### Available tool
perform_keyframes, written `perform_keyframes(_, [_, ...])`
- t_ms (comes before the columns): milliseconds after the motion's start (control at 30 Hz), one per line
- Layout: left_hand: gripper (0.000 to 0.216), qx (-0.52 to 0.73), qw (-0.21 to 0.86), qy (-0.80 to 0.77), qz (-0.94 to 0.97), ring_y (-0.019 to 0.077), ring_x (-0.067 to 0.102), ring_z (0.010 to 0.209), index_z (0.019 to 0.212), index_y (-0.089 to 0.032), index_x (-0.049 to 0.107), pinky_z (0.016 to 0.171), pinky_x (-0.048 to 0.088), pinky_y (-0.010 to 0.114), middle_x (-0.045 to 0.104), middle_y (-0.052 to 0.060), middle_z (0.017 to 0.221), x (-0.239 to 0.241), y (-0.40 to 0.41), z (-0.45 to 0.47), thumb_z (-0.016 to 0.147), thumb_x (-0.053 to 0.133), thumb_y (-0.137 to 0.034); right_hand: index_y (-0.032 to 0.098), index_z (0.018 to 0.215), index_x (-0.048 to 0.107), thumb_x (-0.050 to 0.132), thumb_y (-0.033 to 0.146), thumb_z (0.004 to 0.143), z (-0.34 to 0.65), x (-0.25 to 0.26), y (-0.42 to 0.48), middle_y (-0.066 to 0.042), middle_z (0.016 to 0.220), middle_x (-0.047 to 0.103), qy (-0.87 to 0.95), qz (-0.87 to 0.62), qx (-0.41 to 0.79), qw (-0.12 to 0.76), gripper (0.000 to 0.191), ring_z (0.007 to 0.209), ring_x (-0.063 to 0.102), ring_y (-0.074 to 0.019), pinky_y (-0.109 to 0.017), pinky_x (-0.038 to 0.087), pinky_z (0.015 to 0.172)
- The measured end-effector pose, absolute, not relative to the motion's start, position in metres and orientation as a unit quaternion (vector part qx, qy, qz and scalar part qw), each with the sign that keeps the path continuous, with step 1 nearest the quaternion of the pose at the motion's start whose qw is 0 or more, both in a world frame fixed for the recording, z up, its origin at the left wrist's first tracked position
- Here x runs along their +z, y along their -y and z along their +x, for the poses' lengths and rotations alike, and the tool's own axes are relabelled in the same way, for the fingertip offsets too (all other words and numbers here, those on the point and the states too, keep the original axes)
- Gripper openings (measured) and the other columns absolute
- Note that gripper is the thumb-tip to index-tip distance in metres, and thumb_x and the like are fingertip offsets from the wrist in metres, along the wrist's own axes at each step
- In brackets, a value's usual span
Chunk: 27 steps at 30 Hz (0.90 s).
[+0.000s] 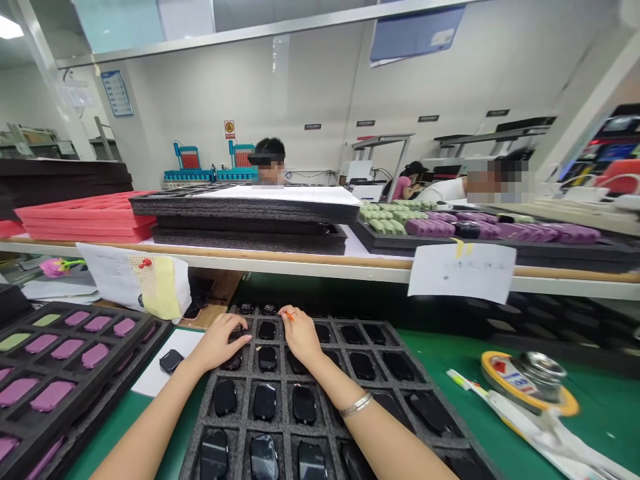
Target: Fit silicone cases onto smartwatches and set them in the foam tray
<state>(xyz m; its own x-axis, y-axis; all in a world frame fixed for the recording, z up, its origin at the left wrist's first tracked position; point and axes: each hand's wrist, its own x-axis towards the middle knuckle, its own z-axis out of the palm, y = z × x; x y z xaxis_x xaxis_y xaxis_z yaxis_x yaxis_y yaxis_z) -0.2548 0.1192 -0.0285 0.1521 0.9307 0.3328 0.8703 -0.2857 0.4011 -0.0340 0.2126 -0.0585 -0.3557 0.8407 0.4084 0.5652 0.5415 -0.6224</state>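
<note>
A dark grey foam tray lies in front of me, its compartments holding several black rounded-rectangular devices with glossy faces. Over the far left column is my left hand, thumb and fingers apart, partly covering a device in its compartment. My right hand, with a silver bangle at its wrist, reaches to the tray's far edge. Its fingers are bent together, and a small orange piece shows at them; what they grip is unclear. One black device rests on white paper left of the tray.
At left stands a foam tray of purple and green pieces. Tape and a metal-topped container sit right on the green table. A shelf with stacked foam trays crosses ahead. Other people sit beyond.
</note>
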Motion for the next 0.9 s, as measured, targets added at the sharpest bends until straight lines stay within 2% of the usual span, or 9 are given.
perform_keyframes(200, [0.018, 0.286, 0.08, -0.585, 0.755, 0.0251, 0.06, 0.107, 0.094, -0.024, 0.064, 0.099, 0.045, 0.042, 0.069, 0.004, 0.105, -0.032, -0.113, -0.254, 0.095, 0.051, -0.037, 0.017, 0.119, 0.063, 0.061, 0.033, 0.098, -0.031, -0.056, -0.206, -0.008, 0.119, 0.066, 0.825, -0.436, 0.165, 0.321, 0.027, 0.101, 0.067, -0.0211, -0.043, 0.057, 0.087])
perform_keyframes(367, [0.017, 0.298, 0.108, -0.571, 0.757, 0.0252, 0.061, 0.111, 0.104, -0.025, 0.064, 0.101, 0.046, 0.042, 0.068, 0.006, 0.113, -0.031, -0.084, -0.252, 0.091, 0.058, -0.034, 0.017, 0.118, 0.063, 0.061, 0.033, 0.097, -0.019, -0.052, -0.205, -0.007, 0.117, 0.066, 0.835, -0.412, 0.196, 0.306, 0.026, 0.098, 0.067, -0.0201, -0.041, 0.058, 0.085])
perform_keyframes(500, [0.023, 0.302, 0.139, -0.563, 0.757, 0.0247, 0.062, 0.115, 0.11, -0.027, 0.065, 0.102, 0.048, 0.04, 0.068, 0.006, 0.121, -0.031, -0.062, -0.252, 0.09, 0.064, -0.037, 0.018, 0.115, 0.064, 0.06, 0.033, 0.098, -0.015, -0.041, -0.201, -0.007, 0.117, 0.067, 0.823, -0.395, 0.246, 0.327, 0.023, 0.097, 0.067, -0.0193, -0.039, 0.057, 0.085])
perform_keyframes(600, [0.021, 0.31, 0.153, -0.569, 0.746, 0.0259, 0.062, 0.118, 0.106, -0.028, 0.067, 0.103, 0.048, 0.041, 0.07, 0.005, 0.12, -0.033, -0.059, -0.251, 0.088, 0.068, -0.039, 0.018, 0.109, 0.066, 0.058, 0.035, 0.099, -0.03, -0.033, -0.19, -0.007, 0.113, 0.068, 0.805, -0.366, 0.3, 0.359, 0.021, 0.097, 0.067, -0.0187, -0.039, 0.057, 0.086])
perform_keyframes(667, [0.02, 0.318, 0.159, -0.575, 0.737, 0.0264, 0.063, 0.117, 0.102, -0.027, 0.068, 0.102, 0.048, 0.041, 0.072, 0.005, 0.118, -0.035, -0.061, -0.25, 0.087, 0.07, -0.039, 0.017, 0.104, 0.067, 0.057, 0.036, 0.1, -0.046, -0.034, -0.18, -0.005, 0.105, 0.07, 0.791, -0.338, 0.352, 0.369, 0.021, 0.09, 0.067, -0.0168, -0.036, 0.058, 0.081])
perform_keyframes(767, [0.022, 0.332, 0.166, -0.586, 0.72, 0.0256, 0.065, 0.114, 0.103, -0.027, 0.065, 0.101, 0.049, 0.041, 0.071, 0.004, 0.118, -0.039, -0.063, -0.248, 0.085, 0.073, -0.035, 0.015, 0.103, 0.065, 0.056, 0.038, 0.1, -0.07, -0.044, -0.166, -0.002, 0.09, 0.069, 0.761, -0.309, 0.438, 0.366, 0.024, 0.07, 0.066, -0.0122, -0.029, 0.058, 0.066])
perform_keyframes(900, [0.042, 0.351, 0.175, -0.606, 0.692, 0.0253, 0.067, 0.11, 0.115, -0.026, 0.056, 0.095, 0.053, 0.039, 0.07, 0.005, 0.116, -0.043, -0.062, -0.246, 0.08, 0.077, -0.034, 0.014, 0.107, 0.063, 0.056, 0.038, 0.101, -0.083, -0.06, -0.161, 0.001, 0.082, 0.066, 0.715, -0.29, 0.521, 0.365, 0.027, 0.058, 0.061, -0.0091, -0.023, 0.054, 0.053])
